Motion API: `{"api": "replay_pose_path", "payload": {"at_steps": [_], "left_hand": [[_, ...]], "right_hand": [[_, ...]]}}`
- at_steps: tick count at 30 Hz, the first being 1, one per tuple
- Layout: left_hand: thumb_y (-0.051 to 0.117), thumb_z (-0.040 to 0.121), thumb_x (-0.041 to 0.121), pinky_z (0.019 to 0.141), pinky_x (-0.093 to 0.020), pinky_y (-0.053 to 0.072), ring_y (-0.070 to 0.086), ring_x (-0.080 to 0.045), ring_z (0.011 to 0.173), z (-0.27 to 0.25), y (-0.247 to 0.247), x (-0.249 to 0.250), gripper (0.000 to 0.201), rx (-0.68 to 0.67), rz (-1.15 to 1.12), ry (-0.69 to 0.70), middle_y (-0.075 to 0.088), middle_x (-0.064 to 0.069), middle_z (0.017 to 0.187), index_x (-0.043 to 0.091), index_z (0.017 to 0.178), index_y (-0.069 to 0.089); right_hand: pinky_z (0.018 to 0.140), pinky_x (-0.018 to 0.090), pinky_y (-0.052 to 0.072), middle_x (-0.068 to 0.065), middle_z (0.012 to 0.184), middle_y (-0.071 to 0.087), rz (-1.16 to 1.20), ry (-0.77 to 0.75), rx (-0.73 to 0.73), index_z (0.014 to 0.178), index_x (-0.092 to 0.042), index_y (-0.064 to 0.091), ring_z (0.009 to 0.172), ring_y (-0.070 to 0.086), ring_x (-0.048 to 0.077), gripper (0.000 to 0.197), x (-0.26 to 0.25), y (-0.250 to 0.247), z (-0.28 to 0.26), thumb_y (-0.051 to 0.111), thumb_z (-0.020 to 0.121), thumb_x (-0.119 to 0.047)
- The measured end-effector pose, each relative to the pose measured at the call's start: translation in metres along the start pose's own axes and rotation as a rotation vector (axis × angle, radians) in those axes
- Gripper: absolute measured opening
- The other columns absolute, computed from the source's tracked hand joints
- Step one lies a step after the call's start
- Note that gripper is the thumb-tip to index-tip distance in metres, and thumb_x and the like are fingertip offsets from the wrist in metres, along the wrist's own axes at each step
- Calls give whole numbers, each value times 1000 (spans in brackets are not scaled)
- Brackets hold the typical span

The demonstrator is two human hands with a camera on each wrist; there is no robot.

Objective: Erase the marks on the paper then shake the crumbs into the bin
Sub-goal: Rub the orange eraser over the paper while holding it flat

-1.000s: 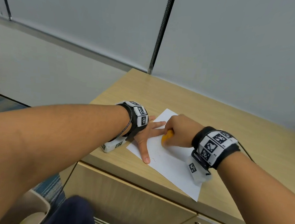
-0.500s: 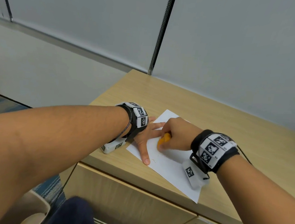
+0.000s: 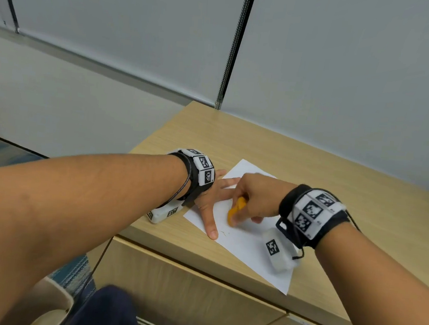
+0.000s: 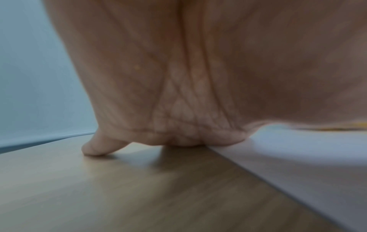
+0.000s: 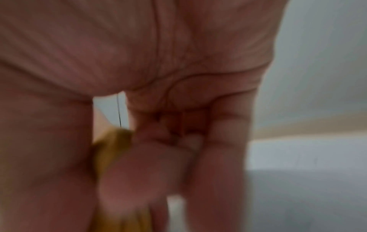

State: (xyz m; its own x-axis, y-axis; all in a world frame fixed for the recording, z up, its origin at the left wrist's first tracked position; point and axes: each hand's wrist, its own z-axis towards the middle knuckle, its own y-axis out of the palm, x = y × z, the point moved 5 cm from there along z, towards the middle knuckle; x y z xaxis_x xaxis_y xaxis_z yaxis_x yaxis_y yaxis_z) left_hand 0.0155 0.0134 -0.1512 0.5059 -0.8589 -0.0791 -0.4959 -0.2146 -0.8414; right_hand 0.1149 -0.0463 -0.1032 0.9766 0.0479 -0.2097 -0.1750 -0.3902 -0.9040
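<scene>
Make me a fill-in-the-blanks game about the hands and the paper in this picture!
1. The right hand grips an eraser whose colour is ____.
2. The left hand lies flat on the white ____ to hold it steady.
3. The paper lies on a ____ cabinet top.

Missing words: orange; paper; wooden

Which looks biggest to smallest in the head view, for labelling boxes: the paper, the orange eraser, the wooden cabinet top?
1. Wooden cabinet top, by far the largest.
2. Paper, lying on it, partly covered by both hands.
3. Orange eraser, smallest, though the right hand hides part of it.
</scene>
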Motion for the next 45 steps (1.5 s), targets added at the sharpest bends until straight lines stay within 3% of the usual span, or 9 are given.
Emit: {"api": "replay_pose_path", "payload": {"at_steps": [8, 11, 15, 19, 23, 33, 37, 41, 45], "left_hand": [[65, 52, 88, 114, -64, -5, -28, -34, 144, 1, -1, -3, 135, 6, 13, -23, -36, 8, 156, 52, 143, -27], [63, 50, 91, 115, -65, -4, -27, -35, 145, 2, 0, -3, 137, 4, 29, -12, -36, 7, 156, 49, 143, -29], [63, 49, 91, 114, -63, -5, -28, -34, 145, 3, 1, -4, 136, 0, 20, -26, -37, 7, 156, 51, 143, -27], [67, 59, 83, 116, -63, -2, -24, -35, 146, -2, -3, 2, 130, 14, 11, 5, -34, 7, 157, 47, 147, -22], [67, 56, 85, 115, -62, -4, -27, -34, 145, -3, -1, 0, 132, 18, 5, -8, -35, 7, 157, 49, 146, -23], [67, 60, 82, 115, -60, -5, -25, -32, 146, -4, -3, 2, 129, 29, 5, 9, -33, 10, 157, 48, 147, -21], [68, 60, 82, 115, -62, -7, -30, -32, 144, -5, -1, 1, 129, 13, -8, -13, -35, 7, 157, 49, 146, -21], [67, 58, 83, 115, -64, -5, -29, -32, 144, -4, -2, 2, 130, 12, -6, -3, -34, 11, 156, 49, 147, -22], [66, 52, 88, 116, -64, -4, -32, -32, 143, -2, 1, -1, 128, 24, -19, 0, -34, 8, 157, 55, 145, -16]], "right_hand": [[59, 27, 55, 0, 62, 68, -15, 30, -37, 79, -14, 76, 54, 65, 13, 25, 2, -2, -3, 85, 75, -37], [61, 32, 56, 5, 69, 68, -122, 37, 139, 74, -12, 70, 61, 64, 19, 23, 4, -9, 0, 79, 78, -33], [64, 29, 59, 10, 72, 72, 87, 1, -166, 86, -12, 79, 57, 67, 16, 30, 2, 4, -8, 90, 73, -36], [62, 36, 59, 10, 75, 75, -85, -27, 189, 79, -8, 72, 61, 67, 21, 24, 0, -4, -3, 82, 75, -29], [63, 23, 58, 1, 71, 73, 112, -58, -51, 83, -11, 76, 62, 70, 11, 26, 4, 5, -6, 90, 74, -31], [59, 26, 45, -6, 67, 63, -23, -46, 210, 73, -15, 67, 66, 59, 13, 25, 7, -2, 0, 84, 75, -32], [48, 9, 36, -15, 51, 58, 34, -56, -15, 76, -16, 73, 50, 54, -3, 26, 2, 3, -3, 88, 74, -37], [56, 24, 43, -6, 65, 60, -41, 22, 234, 64, -19, 59, 66, 60, 15, 27, 5, -6, 4, 81, 75, -31], [53, 8, 39, -15, 55, 60, 98, -68, -60, 81, -13, 78, 55, 56, -3, 27, -3, 7, -4, 90, 73, -36]]}}
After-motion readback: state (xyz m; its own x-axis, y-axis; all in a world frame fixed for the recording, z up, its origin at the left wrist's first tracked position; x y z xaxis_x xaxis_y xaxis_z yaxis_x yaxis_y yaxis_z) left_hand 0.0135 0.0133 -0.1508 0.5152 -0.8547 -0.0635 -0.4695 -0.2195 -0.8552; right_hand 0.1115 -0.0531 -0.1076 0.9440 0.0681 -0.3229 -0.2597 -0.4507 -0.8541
